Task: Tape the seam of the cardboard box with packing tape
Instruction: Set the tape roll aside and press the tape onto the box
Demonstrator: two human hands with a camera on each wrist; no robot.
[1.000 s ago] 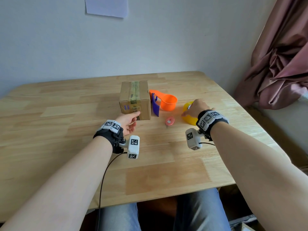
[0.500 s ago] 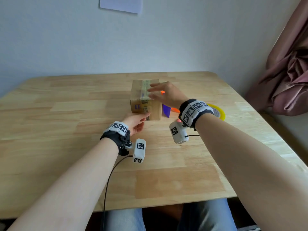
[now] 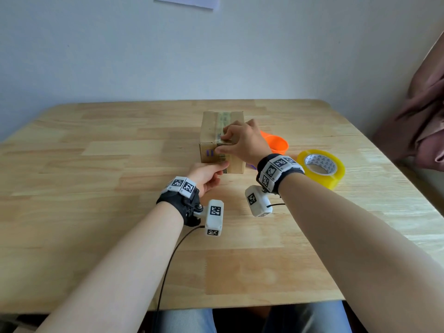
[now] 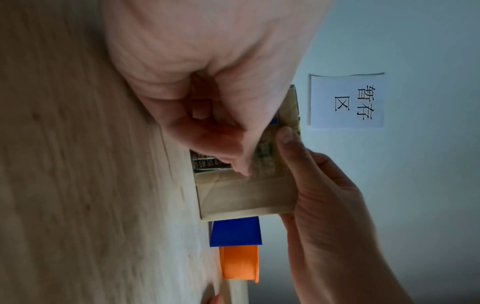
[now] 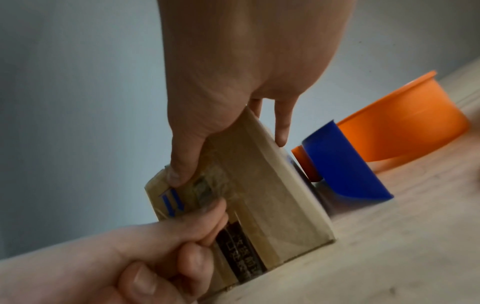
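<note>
Small brown cardboard box (image 3: 222, 140) mid-frame, taped seam running away up-frame; right hand (image 3: 242, 141) clasping its near top edge, left hand (image 3: 206, 175) just below, pinching its front face.

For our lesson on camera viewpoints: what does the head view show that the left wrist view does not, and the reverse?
Only the head view shows the yellow tape roll on the table and both wristbands. Only the left wrist view shows the characters printed on the wall paper and the blue piece. Both show the cardboard box, the left hand on its near face and the right hand at its top.
</note>
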